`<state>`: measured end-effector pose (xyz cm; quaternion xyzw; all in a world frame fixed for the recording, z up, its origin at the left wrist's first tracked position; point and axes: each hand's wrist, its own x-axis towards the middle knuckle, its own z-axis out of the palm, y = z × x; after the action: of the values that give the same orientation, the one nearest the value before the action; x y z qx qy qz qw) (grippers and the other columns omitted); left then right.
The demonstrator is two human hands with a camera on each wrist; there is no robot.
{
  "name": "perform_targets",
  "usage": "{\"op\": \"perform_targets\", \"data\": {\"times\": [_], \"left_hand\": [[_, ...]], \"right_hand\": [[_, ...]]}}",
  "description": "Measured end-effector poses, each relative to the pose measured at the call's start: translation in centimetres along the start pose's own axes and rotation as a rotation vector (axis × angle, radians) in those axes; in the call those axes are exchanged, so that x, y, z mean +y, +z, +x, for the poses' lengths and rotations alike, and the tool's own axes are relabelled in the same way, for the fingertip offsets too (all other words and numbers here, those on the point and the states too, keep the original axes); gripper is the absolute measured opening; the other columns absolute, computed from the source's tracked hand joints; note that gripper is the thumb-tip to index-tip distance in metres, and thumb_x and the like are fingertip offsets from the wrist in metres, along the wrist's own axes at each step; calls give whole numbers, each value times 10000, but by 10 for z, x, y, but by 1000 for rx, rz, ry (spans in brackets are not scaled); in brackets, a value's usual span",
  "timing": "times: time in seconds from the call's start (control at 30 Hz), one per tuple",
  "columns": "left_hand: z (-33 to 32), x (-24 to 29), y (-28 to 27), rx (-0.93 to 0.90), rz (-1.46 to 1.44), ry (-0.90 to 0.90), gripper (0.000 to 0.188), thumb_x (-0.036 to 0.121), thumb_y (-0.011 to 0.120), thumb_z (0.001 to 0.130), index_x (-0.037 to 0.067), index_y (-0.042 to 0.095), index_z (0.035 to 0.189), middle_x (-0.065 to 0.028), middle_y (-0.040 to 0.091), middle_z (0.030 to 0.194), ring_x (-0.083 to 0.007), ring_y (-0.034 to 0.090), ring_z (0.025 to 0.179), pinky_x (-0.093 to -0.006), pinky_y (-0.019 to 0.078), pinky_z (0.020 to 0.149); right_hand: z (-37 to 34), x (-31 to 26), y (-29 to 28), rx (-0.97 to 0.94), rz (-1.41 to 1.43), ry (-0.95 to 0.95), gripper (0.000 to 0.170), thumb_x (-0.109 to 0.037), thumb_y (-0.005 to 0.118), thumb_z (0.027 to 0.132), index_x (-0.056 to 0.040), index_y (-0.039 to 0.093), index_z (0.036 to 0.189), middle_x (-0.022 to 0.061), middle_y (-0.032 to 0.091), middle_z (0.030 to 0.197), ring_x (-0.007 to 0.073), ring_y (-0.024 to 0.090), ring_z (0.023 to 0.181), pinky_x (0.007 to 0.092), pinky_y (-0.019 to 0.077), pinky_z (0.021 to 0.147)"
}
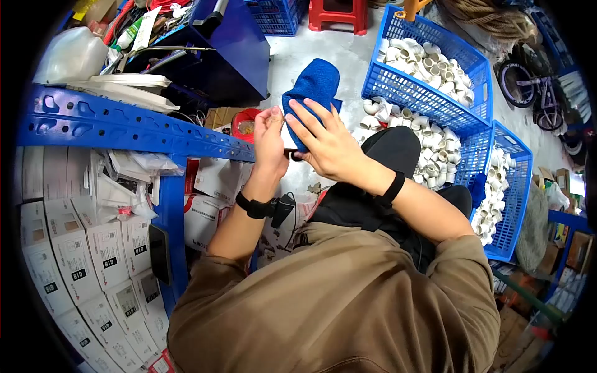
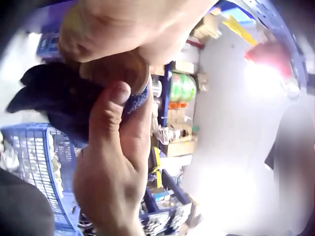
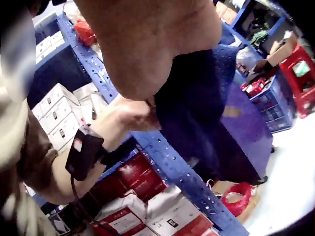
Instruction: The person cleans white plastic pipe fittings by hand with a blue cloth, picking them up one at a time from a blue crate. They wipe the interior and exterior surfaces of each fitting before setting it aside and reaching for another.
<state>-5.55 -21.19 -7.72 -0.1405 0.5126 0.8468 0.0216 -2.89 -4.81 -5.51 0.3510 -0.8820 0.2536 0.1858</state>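
Note:
Both hands meet in front of the body at a blue cloth (image 1: pixel 314 81) and a round-rimmed object (image 2: pixel 123 69) beside it. My left hand (image 1: pixel 270 142) holds this object, its thumb against the rim in the left wrist view; I cannot tell its kind. In the head view a narrow white strip shows between the hands. My right hand (image 1: pixel 329 146) lies across the cloth, its fingers straight and slightly spread over the front. The cloth's upper end stands out beyond the fingertips. From the right wrist, the cloth (image 3: pixel 197 98) hangs dark below the right hand.
Right of the legs stand blue crates (image 1: pixel 482 109) with many white pipe fittings (image 1: pixel 429 65). A blue perforated rack beam (image 1: pixel 137 124) runs along the left, over stacked white boxes (image 1: pixel 93 248). A red stool (image 1: pixel 339 13) and a blue cabinet (image 1: pixel 230 56) stand ahead.

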Motion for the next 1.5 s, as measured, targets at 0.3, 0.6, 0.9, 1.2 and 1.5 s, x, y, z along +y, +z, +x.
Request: {"op": "perform_targets", "data": {"times": [0.3,0.6,0.9,1.2,1.5], "left_hand": [[-3,17,-7,-314,194,318,423,157,641,992,16,381,1293,-178,648,1156,-173,627,1018,-297,509,899],[9,-8,-11,-309,70,323,492,177,648,986,35,346,1347,-200,615,1239,-217,623,1102,-336,512,957],[-4,3,13,-306,686,943,564,91,818,822,-7,442,1231,-186,663,1124,-263,677,1025,-356,548,863],[10,44,-6,-192,375,678,454,112,786,863,34,472,1181,-154,683,1110,-226,672,967,-330,535,841],[34,38,-52,-317,1541,778,463,299,797,805,95,585,1163,-107,729,1001,-297,679,956,-391,540,749]], "right_hand": [[27,39,-9,-60,392,336,565,-548,582,943,-1,641,1073,193,688,945,392,661,869,401,523,771],[10,34,6,53,843,664,581,-506,376,1065,7,638,988,133,670,985,242,638,961,356,492,870],[28,2,-8,433,764,436,322,-180,504,1033,42,608,1243,232,631,1264,362,612,1185,379,483,997],[1,55,-1,361,125,135,404,98,646,747,-3,656,1139,155,615,1192,295,665,1026,346,561,858],[18,38,-37,505,339,244,275,101,660,806,5,700,1061,147,646,1115,307,653,1019,343,543,870]]}}
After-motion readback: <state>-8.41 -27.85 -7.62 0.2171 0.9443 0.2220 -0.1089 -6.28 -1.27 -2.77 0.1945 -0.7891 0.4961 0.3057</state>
